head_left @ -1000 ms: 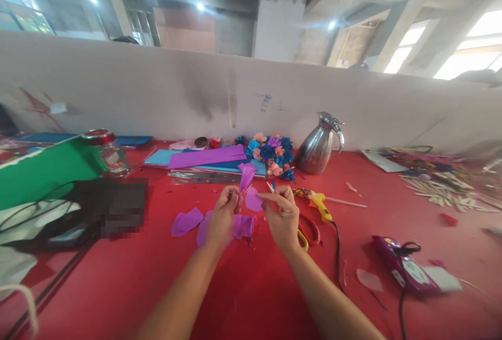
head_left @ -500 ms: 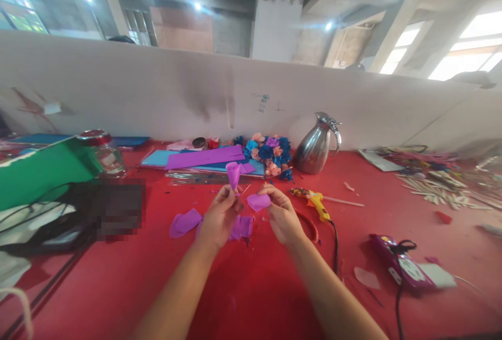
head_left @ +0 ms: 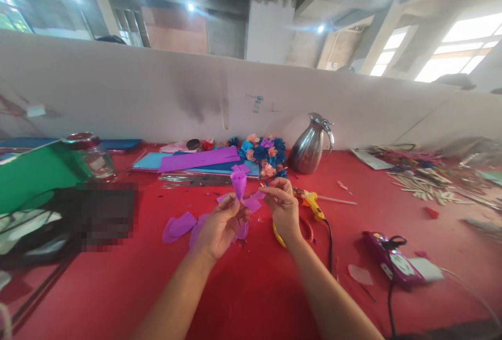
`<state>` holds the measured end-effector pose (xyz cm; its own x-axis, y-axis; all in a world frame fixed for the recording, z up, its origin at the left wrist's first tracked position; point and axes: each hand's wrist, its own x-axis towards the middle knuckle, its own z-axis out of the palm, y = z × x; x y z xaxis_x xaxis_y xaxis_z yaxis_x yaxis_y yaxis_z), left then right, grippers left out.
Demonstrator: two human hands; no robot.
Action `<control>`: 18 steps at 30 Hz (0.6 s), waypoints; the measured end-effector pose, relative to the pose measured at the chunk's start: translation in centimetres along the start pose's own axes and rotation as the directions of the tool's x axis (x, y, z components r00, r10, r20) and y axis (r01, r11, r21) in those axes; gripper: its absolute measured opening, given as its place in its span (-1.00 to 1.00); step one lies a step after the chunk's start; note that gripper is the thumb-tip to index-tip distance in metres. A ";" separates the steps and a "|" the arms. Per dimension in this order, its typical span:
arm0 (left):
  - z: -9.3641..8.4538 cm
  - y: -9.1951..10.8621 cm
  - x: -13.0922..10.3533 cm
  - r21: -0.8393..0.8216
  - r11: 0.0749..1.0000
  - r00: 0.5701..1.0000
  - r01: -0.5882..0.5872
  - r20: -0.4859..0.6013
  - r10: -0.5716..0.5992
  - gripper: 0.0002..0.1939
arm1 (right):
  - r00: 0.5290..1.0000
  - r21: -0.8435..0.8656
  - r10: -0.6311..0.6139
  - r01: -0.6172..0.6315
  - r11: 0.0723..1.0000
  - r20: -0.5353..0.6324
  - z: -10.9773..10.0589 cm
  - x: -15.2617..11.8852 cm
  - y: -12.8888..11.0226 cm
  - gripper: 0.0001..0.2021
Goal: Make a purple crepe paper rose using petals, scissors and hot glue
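My left hand [head_left: 221, 225] pinches the narrow base of a purple crepe paper flower [head_left: 238, 184], its rolled top pointing up. My right hand [head_left: 284, 212] is closed just to the right, its fingertips at the edge of a loose purple paper petal [head_left: 253, 202] that lies between both hands. Whether a thin stick is also in those fingers I cannot make out. More purple petals [head_left: 179, 226] are on the red table left of and beneath my left hand. A yellow tool handle [head_left: 278, 234] shows partly behind my right wrist.
A yellow hot glue gun [head_left: 314, 205] with a black cord lies right of my hands. Behind are purple paper sheets [head_left: 198, 159], finished paper flowers [head_left: 263, 153] and a steel jug [head_left: 311, 146]. A power strip [head_left: 394, 261] sits at right, a glass jar [head_left: 96, 159] at left.
The purple petal, formerly up in my right fingers, is now beside the flower. My right hand has turned and shifted slightly right; the left has tilted the flower's top towards me.
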<state>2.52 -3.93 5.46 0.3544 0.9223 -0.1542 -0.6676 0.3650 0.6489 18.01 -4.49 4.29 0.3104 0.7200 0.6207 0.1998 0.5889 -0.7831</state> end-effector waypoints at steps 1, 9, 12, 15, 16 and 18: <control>0.0 0.0 0.0 -0.023 0.999 0.999 0.035 -0.017 -0.036 -0.79 | 1.000 -0.016 -0.020 0.020 1.000 -0.005 -0.1 0.1 0.0 -0.84; 0.4 0.0 -0.5 0.154 0.973 0.981 -0.174 0.115 0.157 -0.81 | 0.999 -0.078 0.005 -0.009 0.997 -0.051 -0.5 0.8 0.1 -0.88; 0.8 -0.3 -0.9 0.294 0.924 0.965 -0.243 0.172 0.199 -0.80 | 0.999 -0.057 0.016 -0.018 0.998 -0.039 -0.3 0.6 0.2 -0.88; 0.9 -0.5 -1.0 0.322 0.908 0.959 -0.267 0.182 0.218 -0.82 | 1.000 -0.082 -0.011 0.010 0.997 -0.008 -0.1 0.4 0.5 -0.87; 0.9 -0.5 -0.9 0.303 0.916 0.960 -0.264 0.175 0.219 -0.83 | 1.000 -0.100 -0.021 0.021 0.995 0.003 0.0 0.4 0.6 -0.87; 0.8 -0.4 -0.7 0.236 0.941 0.965 -0.244 0.156 0.211 -0.85 | 0.999 -0.136 -0.030 0.034 0.990 0.026 0.2 0.3 0.7 -0.87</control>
<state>3.10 -4.86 5.90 0.3037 0.9470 0.1045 -0.5601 0.0887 0.8237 18.03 -3.78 3.90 0.2802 0.7110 0.6449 0.3347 0.5573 -0.7599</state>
